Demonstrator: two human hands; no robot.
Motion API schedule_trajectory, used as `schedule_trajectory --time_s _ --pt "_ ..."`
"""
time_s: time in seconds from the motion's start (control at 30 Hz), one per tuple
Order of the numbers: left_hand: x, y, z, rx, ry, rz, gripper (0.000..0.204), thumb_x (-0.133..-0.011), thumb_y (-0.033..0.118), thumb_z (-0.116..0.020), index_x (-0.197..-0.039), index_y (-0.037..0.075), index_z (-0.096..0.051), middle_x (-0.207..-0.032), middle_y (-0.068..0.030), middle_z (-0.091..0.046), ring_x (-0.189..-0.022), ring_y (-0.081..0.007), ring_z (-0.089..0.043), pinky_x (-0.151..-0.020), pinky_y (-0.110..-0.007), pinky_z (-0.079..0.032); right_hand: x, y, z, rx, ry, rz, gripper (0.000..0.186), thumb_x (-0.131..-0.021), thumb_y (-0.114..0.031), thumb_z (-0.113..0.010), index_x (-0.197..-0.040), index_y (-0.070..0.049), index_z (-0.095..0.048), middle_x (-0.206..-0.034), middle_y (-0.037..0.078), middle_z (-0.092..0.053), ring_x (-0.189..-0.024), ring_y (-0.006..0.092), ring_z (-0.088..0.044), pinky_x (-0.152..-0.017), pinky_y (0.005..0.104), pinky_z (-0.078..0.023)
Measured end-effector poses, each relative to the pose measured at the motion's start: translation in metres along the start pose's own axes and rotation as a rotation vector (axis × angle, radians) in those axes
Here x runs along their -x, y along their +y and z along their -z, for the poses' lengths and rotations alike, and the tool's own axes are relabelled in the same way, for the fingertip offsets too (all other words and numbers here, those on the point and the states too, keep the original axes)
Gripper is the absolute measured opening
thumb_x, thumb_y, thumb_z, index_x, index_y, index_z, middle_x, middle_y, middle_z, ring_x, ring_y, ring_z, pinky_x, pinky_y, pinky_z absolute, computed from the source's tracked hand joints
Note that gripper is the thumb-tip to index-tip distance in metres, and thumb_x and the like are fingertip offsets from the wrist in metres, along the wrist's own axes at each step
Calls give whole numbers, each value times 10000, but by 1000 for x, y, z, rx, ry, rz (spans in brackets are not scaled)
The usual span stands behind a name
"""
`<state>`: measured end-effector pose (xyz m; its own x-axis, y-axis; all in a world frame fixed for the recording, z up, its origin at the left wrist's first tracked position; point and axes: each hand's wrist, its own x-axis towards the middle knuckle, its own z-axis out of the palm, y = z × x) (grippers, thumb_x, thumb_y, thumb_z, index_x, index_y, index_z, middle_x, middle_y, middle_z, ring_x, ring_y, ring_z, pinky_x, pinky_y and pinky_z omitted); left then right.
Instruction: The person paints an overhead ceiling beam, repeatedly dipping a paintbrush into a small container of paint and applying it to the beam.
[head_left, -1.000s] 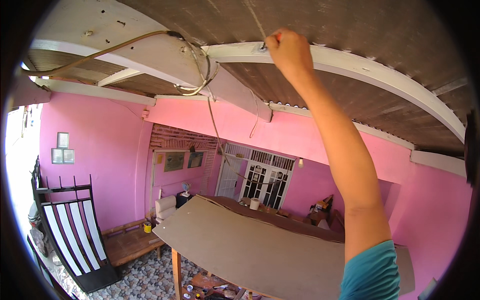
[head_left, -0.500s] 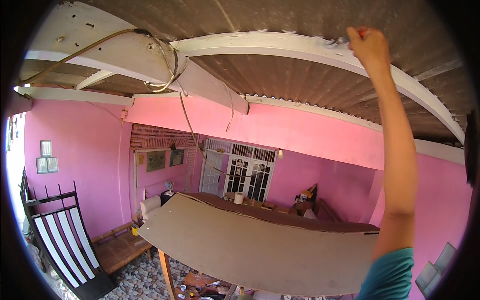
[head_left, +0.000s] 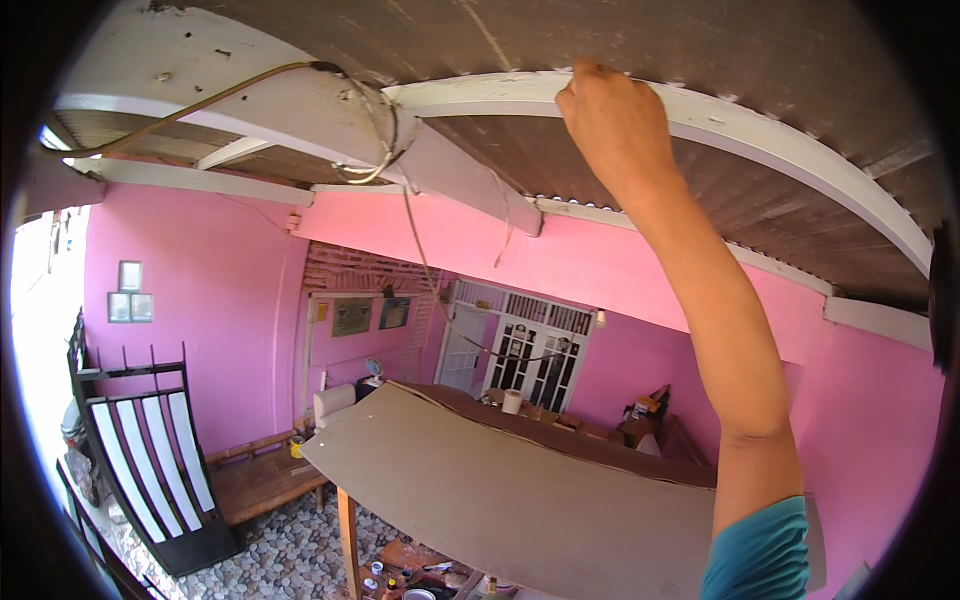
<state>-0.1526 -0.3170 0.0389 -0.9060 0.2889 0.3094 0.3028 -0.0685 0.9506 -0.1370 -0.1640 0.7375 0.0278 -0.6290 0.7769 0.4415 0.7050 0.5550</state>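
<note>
And there's the bare right hand (head_left: 615, 115), held high on a long, slightly bent arm from a teal sleeve (head_left: 760, 550), right up at the white-painted beam (head_left: 480, 97) under the ridged, brown corrugated roofing (head_left: 630, 35)! Fingers curled over, though I can't tell what the grip holds; it's slid back leftward since half a second ago, nearer the thick, pitted pale beam (head_left: 240, 75) and looped cables (head_left: 385, 155)

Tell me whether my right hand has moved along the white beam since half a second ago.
Yes. Your right hand has moved left along the white beam, and is now closer to the looped cables by the thick beam.
</note>
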Motion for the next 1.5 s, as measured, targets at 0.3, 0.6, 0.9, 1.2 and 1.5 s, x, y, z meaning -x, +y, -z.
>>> schedule_trajectory --time_s 0.3,0.6,0.9,1.2,1.5 --pt "39 41 23 -99 155 68 570 -778 72 -799 -1289 51 -548 -1034 -99 -611 -857 -174 -575 -688 -314 -502 2 -38 -67 -536 235 -168 188 -891 -174 -607 -897 6 -660 -808 191 -698 -714 337 -694 -656 426 -545" --pt "56 29 43 -206 294 -5 607 -770 214 -851 -1271 66 -544 -943 -98 -658 -765 -175 -577 -666 -341 -495 70 -59 -86 -1230 165 -608 256 -929 -203 -648 -1100 -21 -706 -725 138 -692 -632 187 -672 -617 312 -519" --pt "37 37 33 -265 264 -39 612 -747 258 -872 -1243 77 -563 -926 -73 -651 -741 -156 -561 -642 -327 -487 79 -44 -92 -1119 149 -508 269 -960 -163 -619 -1164 6 -668 -1025 210 -707 -901 324 -700 -796 365 -536" --pt "39 35 28 -227 237 -85 607 -719 215 -883 -1225 67 -581 -971 -116 -686 -773 -197 -616 -668 -345 -520 106 -15 -93 -937 320 -481 250 -965 -144 -626 -1179 -19 -659 -1003 168 -677 -875 293 -677 -779 360 -525" --pt "42 39 37 -338 282 -82 616 -731 221 -880 -1252 85 -579 -980 -124 -682 -841 -224 -640 -682 -351 -525 125 -62 -117 -1031 298 -288 306 -916 -40 -648 -1221 -51 -637 -953 125 -621 -817 285 -636 -718 363 -517"
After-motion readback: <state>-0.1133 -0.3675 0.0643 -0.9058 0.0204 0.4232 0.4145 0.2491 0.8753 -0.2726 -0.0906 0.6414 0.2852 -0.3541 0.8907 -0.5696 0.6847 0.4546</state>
